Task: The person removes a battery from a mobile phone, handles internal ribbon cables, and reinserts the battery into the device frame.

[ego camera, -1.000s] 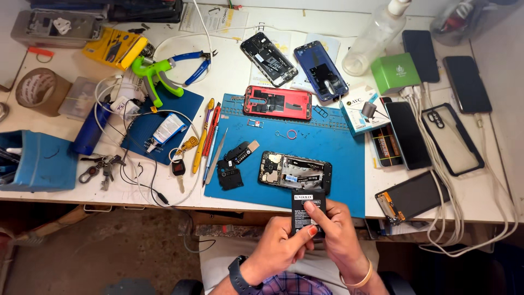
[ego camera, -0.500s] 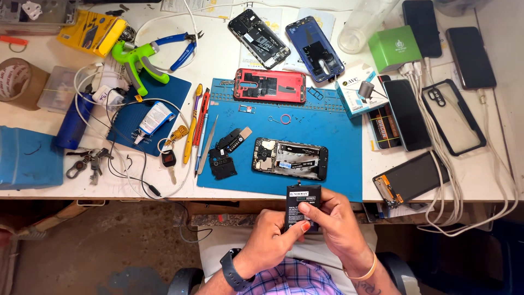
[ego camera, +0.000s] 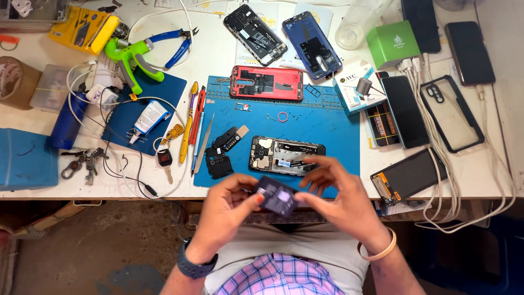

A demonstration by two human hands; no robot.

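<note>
Big white worktop (ego camera: 491,180) fills most of the shot, cluttered edge to edge, and its top and side edges are cut off by the frame. On it sits a blue repair mat (ego camera: 322,125), with an opened phone (ego camera: 286,155) lying flat near the mat's front edge, its insides showing but too small to read in any detail. Further back there's a red phone frame (ego camera: 266,83) on the mat, and a green-handled tool (ego camera: 131,60) off to the left. Closer to the camera, both hands hover just off the worktop's front edge, above the lap. The left hand (ego camera: 224,210) has its grip closed on the left end of a small dark battery (ego camera: 277,196), thumb on top, fingers underneath and mostly hidden. The right hand (ego camera: 341,199) pinches the battery's right end, its fingers blurred, so exactly how they sit is hard to make out. It also covers the front right corner of the mat. The battery is tilted, held between both hands, just in front of the opened phone and not touching it.
</note>
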